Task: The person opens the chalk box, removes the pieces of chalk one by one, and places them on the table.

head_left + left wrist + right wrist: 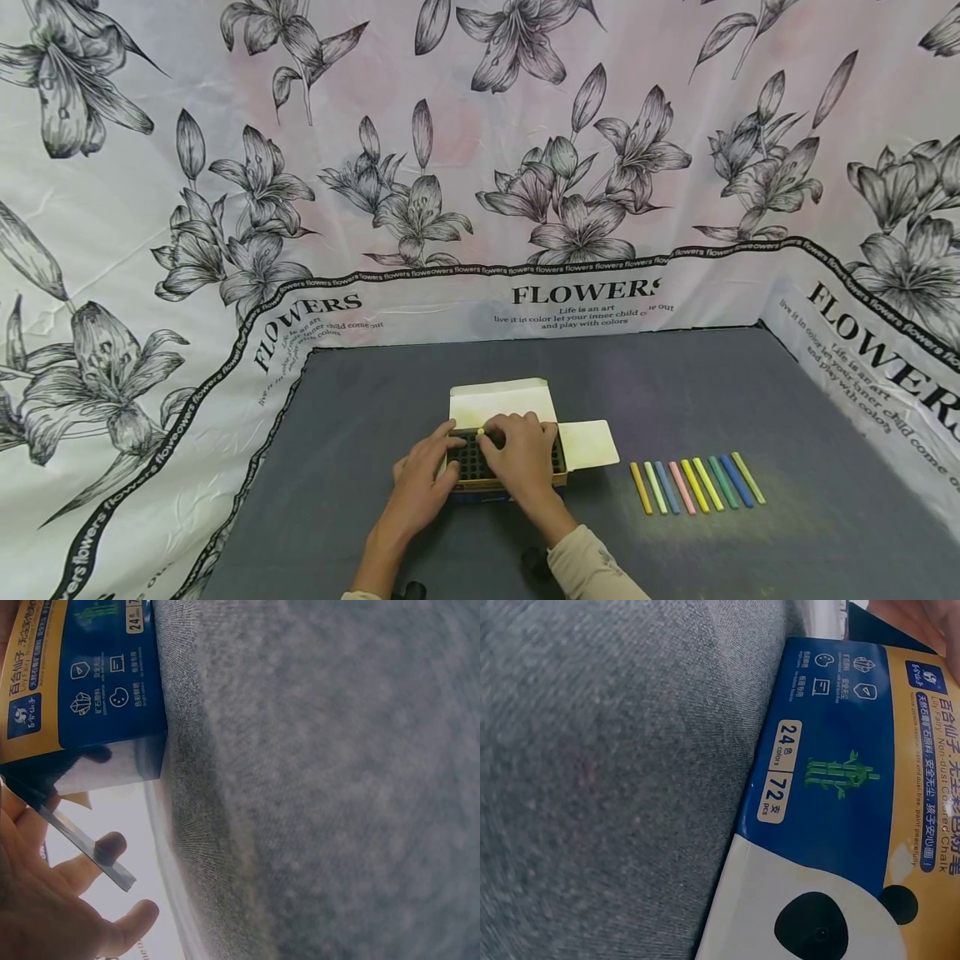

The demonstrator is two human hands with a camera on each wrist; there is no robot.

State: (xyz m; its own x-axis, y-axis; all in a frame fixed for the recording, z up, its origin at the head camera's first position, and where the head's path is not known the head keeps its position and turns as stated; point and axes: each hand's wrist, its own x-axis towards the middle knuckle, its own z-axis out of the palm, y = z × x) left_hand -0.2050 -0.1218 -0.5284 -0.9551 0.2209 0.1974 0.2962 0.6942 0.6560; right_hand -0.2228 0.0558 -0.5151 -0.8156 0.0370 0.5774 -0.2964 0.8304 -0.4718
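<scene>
An open chalk box (510, 483) stands on the grey table, a dark holed insert (468, 462) showing inside. Over it, my right hand (521, 458) pinches a yellow chalk stick (481, 432) between thumb and fingertips; only its pale end shows, at the insert's back. My left hand (423, 479) lies at the box's left end, index finger reaching over the rim. In the left wrist view, that hand's fingers (109, 847) are spread around the end flap (94, 851). The right wrist view shows the box's blue and orange printed front (840, 750).
To the right of the box lies a row of several chalk sticks (697, 483) in yellow, green, blue, pink and orange. The box's raised lid (498, 396) leans back, and a side flap (590, 444) sticks out right. A flower-printed cloth (450, 308) borders the table.
</scene>
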